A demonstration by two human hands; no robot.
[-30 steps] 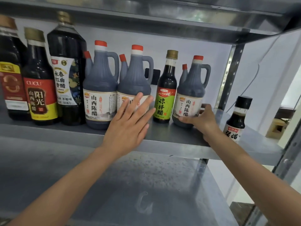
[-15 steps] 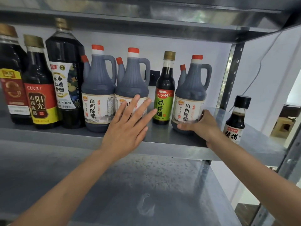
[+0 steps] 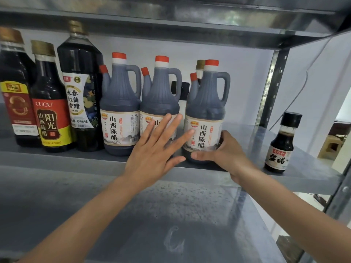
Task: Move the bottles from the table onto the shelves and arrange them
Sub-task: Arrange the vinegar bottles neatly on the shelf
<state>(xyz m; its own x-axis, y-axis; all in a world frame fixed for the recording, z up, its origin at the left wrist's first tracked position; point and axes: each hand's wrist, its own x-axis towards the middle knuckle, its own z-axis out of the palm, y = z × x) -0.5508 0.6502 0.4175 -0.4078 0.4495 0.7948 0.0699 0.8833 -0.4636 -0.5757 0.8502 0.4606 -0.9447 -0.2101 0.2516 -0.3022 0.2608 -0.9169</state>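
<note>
We are at the arranging step: our right hand (image 3: 226, 154) grips the base of the right jug (image 3: 207, 103) on the shelf (image 3: 57, 158), and our left hand (image 3: 152, 154) lies flat, fingers spread, against the middle jug (image 3: 159, 95). A gold-capped bottle (image 3: 200, 64) seems hidden behind the right jug; next we must slide this jug gently, keeping it upright.

**Two hands at the shelf (image 3: 57, 160)**

Right hand (image 3: 226, 154) grips the right jug (image 3: 206, 103) low down, thumb across its front; left hand (image 3: 152, 158), fingers straight and spread, lies against the middle jug (image 3: 159, 97); the left jug (image 3: 119, 103) touches the middle one; three tall bottles (image 3: 49, 111) stand toward the shelf's left end; a small bottle (image 3: 281, 145) stands apart near the right end; a gold-capped bottle (image 3: 200, 65) shows behind the right jug.
</note>
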